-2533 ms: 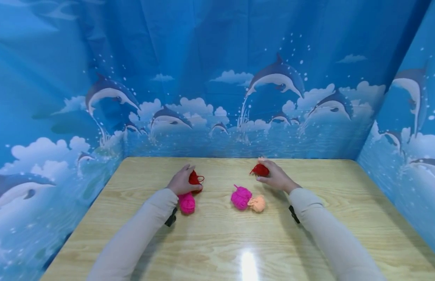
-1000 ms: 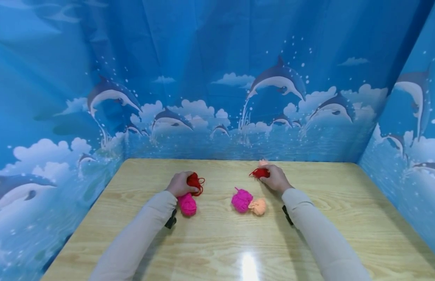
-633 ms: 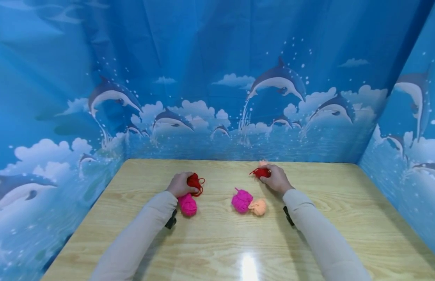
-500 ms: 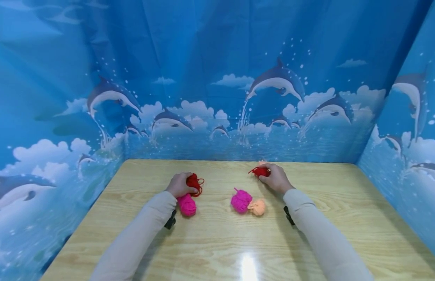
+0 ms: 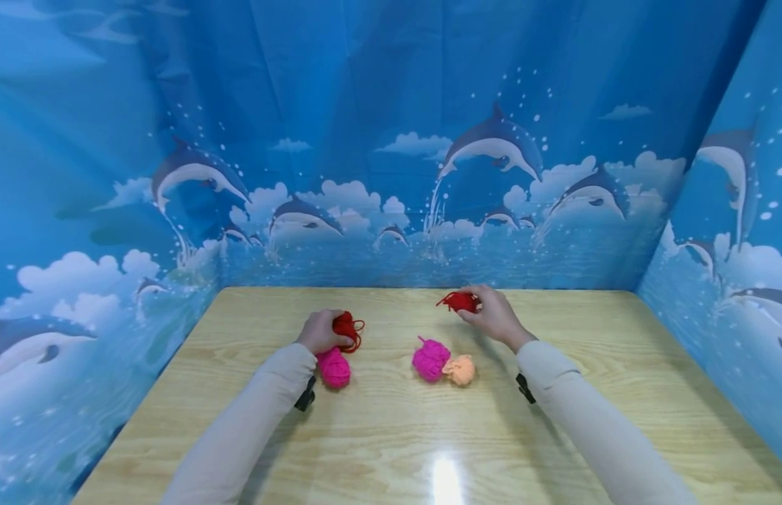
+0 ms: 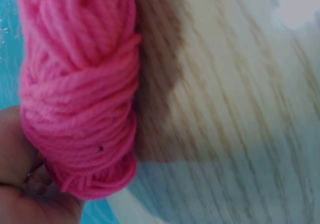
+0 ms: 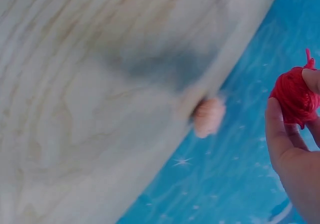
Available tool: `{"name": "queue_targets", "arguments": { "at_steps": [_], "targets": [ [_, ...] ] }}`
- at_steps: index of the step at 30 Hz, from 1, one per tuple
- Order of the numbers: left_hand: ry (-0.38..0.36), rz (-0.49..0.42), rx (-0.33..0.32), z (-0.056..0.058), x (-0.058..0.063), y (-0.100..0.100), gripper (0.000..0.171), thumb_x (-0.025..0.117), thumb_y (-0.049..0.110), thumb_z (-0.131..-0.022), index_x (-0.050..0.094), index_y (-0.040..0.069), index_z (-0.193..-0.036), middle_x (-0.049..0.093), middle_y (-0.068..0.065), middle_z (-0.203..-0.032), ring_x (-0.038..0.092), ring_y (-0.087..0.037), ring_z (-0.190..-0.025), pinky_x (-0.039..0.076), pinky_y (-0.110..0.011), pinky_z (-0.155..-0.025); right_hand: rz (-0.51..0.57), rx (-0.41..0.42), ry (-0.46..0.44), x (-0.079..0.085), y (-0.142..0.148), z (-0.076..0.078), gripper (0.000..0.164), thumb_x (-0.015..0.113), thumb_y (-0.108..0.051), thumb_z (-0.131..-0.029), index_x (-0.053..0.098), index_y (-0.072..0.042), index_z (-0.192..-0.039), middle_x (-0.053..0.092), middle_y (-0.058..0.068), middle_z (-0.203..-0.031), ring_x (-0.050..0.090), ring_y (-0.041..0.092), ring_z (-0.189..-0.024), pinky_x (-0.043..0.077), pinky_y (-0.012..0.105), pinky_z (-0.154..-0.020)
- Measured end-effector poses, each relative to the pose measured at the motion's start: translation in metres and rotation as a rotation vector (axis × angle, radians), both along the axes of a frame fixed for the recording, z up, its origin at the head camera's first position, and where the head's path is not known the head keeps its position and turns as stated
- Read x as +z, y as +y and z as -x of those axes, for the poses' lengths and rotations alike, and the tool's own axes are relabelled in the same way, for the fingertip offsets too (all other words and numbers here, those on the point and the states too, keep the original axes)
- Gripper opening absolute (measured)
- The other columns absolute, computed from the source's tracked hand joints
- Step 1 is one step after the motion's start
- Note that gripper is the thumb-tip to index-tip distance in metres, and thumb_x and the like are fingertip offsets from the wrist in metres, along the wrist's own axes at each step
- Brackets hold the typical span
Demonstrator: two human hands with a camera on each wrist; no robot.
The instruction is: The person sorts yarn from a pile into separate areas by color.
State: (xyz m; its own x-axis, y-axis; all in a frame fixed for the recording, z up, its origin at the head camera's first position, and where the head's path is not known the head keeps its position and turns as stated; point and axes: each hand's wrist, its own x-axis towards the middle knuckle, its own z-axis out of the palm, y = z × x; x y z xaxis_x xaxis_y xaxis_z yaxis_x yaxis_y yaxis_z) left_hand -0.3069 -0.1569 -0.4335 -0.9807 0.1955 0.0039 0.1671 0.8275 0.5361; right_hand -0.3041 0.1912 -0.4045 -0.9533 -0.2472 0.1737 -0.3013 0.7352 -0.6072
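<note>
Two red yarn balls, one per hand. Right hand (image 5: 496, 315) pinches right red ball (image 5: 460, 302) between thumb and curled fingers; ball's long axis roughly sideways, loose strands pointing left. Left hand (image 5: 319, 331) curls round left red ball (image 5: 346, 331) at table (image 5: 391, 428); long axis about front-to-back, loop sticking out right. Pink skein (image 5: 334, 369) just below left hand, long axis toward person, slightly slanted. From where I stand, magenta ball (image 5: 431, 360) touches peach ball (image 5: 460, 369) between hands.

Red yarn (image 5: 459, 302), blue dolphin-print backdrop (image 5: 378, 84)
</note>
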Motion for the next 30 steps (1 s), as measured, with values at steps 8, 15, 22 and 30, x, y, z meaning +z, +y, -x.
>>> {"name": "queue_targets", "arguments": {
  "at_steps": [8, 15, 22, 30],
  "targets": [
    [0.052, 0.018, -0.008, 0.002, -0.005, -0.003, 0.063, 0.083, 0.017, -0.075, 0.057, -0.007, -0.128, 0.064, -0.022, -0.115, 0.062, -0.034, -0.101, 0.051, -0.042, -0.088, 0.083, 0.071, 0.037, 0.019, -0.019, -0.025, 0.043, 0.069, -0.01, -0.088, 0.058, -0.003, -0.128, 0.055, 0.019, -0.12, 0.061, 0.03, -0.1, 0.057, 0.037, -0.08],
    [0.051, 0.001, -0.014, 0.002, -0.006, -0.004, 0.063, 0.083, 0.016, -0.075, 0.057, -0.007, -0.127, 0.064, -0.023, -0.116, 0.062, -0.034, -0.101, 0.052, -0.042, -0.087, 0.128, 0.163, 0.086, 0.024, -0.039, -0.053, 0.043, 0.072, -0.007, -0.085, 0.059, -0.004, -0.126, 0.059, 0.013, -0.121, 0.062, 0.026, -0.101, 0.057, 0.028, -0.077],
    [0.051, -0.003, -0.015, 0.003, -0.006, -0.003, 0.063, 0.083, 0.016, -0.075, 0.057, -0.007, -0.127, 0.064, -0.022, -0.116, 0.062, -0.034, -0.101, 0.052, -0.042, -0.087, 0.154, 0.249, 0.079, 0.019, -0.059, -0.084, 0.043, 0.074, -0.008, -0.084, 0.06, -0.005, -0.124, 0.059, 0.009, -0.12, 0.062, 0.022, -0.098, 0.057, 0.027, -0.077],
    [0.04, -0.001, -0.017, 0.004, -0.008, -0.004, 0.064, 0.082, 0.017, -0.075, 0.056, -0.006, -0.129, 0.063, -0.022, -0.117, 0.061, -0.033, -0.102, 0.052, -0.042, -0.088, 0.179, 0.333, 0.045, 0.007, -0.079, -0.116, 0.042, 0.074, -0.006, -0.082, 0.061, -0.005, -0.122, 0.06, 0.006, -0.116, 0.064, 0.019, -0.094, 0.056, 0.023, -0.075]
  ]
}}
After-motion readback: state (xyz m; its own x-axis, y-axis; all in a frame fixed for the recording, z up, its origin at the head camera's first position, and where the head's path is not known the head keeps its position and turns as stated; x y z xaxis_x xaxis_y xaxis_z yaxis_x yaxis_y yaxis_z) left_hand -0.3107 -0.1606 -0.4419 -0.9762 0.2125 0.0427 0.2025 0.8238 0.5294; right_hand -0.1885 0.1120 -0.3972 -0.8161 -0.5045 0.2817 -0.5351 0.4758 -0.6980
